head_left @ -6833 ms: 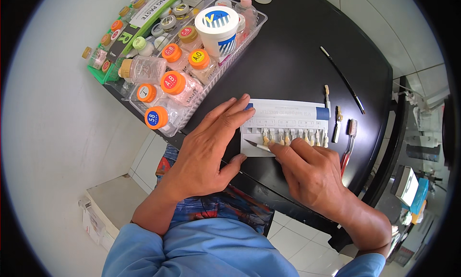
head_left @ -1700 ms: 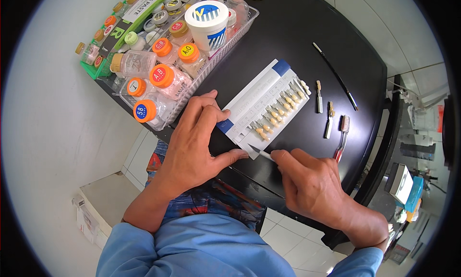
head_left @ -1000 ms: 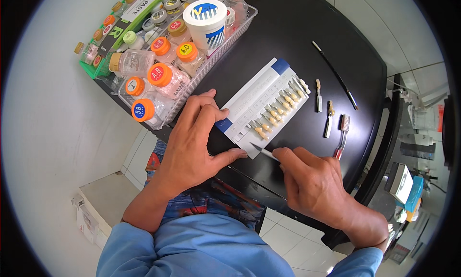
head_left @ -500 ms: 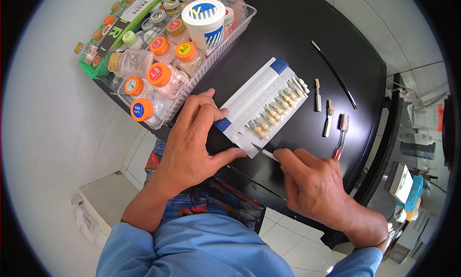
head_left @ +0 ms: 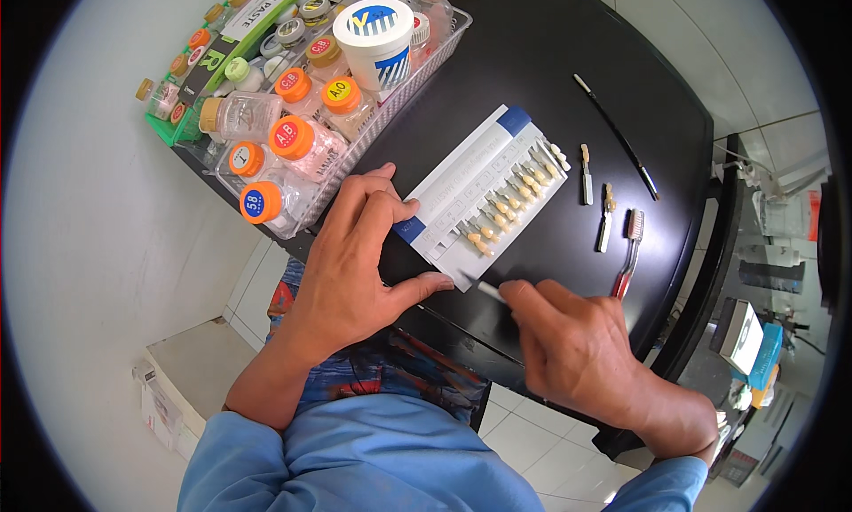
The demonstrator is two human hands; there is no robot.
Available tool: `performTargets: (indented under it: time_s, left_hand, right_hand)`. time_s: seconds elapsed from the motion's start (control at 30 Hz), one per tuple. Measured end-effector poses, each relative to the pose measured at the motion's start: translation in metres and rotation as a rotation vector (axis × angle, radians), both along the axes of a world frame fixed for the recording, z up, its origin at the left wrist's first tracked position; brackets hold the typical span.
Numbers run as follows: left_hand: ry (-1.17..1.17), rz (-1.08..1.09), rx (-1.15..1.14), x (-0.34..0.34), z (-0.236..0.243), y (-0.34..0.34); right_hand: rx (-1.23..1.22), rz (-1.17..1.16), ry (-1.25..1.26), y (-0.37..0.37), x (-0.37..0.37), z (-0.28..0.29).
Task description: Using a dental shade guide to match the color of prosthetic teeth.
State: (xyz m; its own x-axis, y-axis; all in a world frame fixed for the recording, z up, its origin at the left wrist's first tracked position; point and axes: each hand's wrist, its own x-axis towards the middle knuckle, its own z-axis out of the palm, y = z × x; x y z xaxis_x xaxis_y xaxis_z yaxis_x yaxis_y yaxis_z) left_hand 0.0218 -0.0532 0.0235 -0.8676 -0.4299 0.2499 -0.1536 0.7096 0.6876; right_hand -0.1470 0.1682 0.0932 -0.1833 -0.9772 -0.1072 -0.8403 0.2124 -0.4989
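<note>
A white and blue tooth shade guide [head_left: 457, 179] lies slanted on the black table, with a row of tooth-shaped tabs [head_left: 510, 208] along its right side. My left hand [head_left: 351, 259] braces the guide's near left end, the thumb at the near corner and the fingers along the left edge. In my right hand [head_left: 568, 339] is a slim pale-handled tool [head_left: 490, 289] with a dark, pointed, blade-like tip. That tip is at the guide's bare near end, a little blurred; whether it touches cannot be told. To the right lie two loose shade tabs [head_left: 587, 177] [head_left: 606, 219].
A thin black brush [head_left: 612, 132] and a red-handled toothbrush [head_left: 629, 253] lie farther right on the table [head_left: 532, 59]. At the left, a clear basket [head_left: 377, 126] holds several orange-capped jars and a white tub [head_left: 377, 51]. A white wall [head_left: 89, 246] rises beyond it.
The tool in my right hand has tilted and its tip has shifted slightly left and down over the guide's near end. My left hand and the guide have barely moved.
</note>
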Motion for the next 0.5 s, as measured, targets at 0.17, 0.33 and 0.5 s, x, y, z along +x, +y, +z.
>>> performTargets:
  time_s: [0.17,0.33,0.5]
  left_hand:
    - [-0.004,-0.006,0.003,-0.0012,-0.0004,0.0000]
    - [-0.006,0.003,0.003,-0.0003,-0.0011,0.0001]
    - [-0.004,0.005,-0.002,-0.0004,0.0003,-0.0003]
  right_hand:
    - [0.031,-0.019,0.003,0.0026,0.0059,0.0016]
    - [0.021,-0.025,0.012,-0.0001,-0.0008,0.0020]
    - [-0.010,-0.023,0.023,-0.0014,-0.0032,0.0007]
